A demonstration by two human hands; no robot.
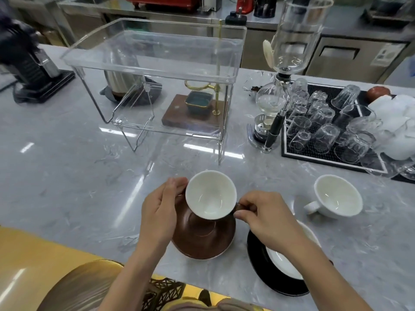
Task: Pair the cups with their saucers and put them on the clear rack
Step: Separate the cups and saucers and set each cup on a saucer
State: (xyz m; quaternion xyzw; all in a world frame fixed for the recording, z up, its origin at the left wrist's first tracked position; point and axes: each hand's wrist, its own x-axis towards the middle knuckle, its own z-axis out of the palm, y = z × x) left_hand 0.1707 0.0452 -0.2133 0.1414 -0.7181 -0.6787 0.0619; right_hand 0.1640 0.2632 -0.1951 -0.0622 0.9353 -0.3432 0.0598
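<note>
A brown cup [211, 194] with a white inside sits tilted on a brown saucer [204, 239] near the counter's front edge. My left hand [161, 212] grips the saucer's left rim and touches the cup. My right hand [265, 214] pinches the cup's brown handle. A white cup [336, 197] stands alone to the right. Under my right forearm lies a black saucer [260, 263] with a white saucer [283, 263] on it. The clear rack [155, 70] stands behind, its shelves bare.
A glass siphon brewer [283, 86] stands right of the rack. A black mat [292, 151] holds several upturned glasses. A wooden drip stand [193, 113] sits behind the rack. A black grinder [29, 63] is at the far left. The marble counter [67, 176] spreads left.
</note>
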